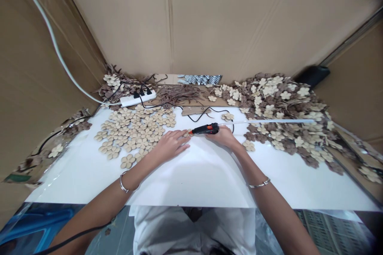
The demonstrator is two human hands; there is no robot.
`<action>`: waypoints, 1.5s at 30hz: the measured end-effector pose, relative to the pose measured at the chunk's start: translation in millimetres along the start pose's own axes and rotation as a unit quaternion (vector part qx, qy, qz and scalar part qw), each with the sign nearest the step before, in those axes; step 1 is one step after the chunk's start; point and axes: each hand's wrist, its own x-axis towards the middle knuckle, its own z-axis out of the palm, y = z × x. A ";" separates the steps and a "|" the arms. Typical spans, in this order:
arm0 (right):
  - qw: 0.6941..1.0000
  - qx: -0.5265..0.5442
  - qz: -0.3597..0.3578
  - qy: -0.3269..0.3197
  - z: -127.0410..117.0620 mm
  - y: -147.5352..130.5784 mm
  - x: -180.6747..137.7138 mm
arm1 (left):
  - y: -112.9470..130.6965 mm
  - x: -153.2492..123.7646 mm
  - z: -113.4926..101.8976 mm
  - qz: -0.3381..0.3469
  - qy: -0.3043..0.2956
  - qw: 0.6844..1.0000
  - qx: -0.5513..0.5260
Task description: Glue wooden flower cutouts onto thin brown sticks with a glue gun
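Note:
My right hand (223, 137) is closed around the grip of a black glue gun (206, 129) with an orange nozzle, which points left. A long translucent glue stick (269, 121) sticks out of its back end. My left hand (171, 144) rests low over the white tabletop, its fingertips at a small beige flower (188, 132) that is partly hidden by the fingers. The nozzle tip meets or nearly meets this flower; I cannot tell if they touch. Left of my left hand lie many loose beige flowers (134, 129), spread flat.
A heap of brown and beige flowers (278, 103) covers the right side. At the back are a white power strip (138, 98) with black plugs, thin brown strips (181, 93) and grey-white pieces (202, 79). A black cord (194, 119) crosses the table; cardboard walls (209, 20) enclose it.

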 end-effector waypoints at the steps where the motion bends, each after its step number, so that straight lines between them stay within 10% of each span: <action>1: 1.000 -0.001 0.000 0.000 0.0 0.2 0.0 | 0.1 0.0 -0.2 0.000 0.000 1.000 0.001; 19: 0.998 -0.056 -0.023 0.021 -9.5 -10.1 -6.6 | -0.9 -0.3 -0.1 0.002 0.003 1.000 -0.007; 33: 0.983 -0.081 0.127 0.108 -4.6 -12.5 50.6 | -2.7 -1.0 4.1 -0.004 0.020 1.000 -0.009; 45: 0.982 -0.152 -0.022 0.114 -11.2 -4.8 36.8 | 1.6 -3.4 -1.8 -0.003 0.031 0.999 -0.008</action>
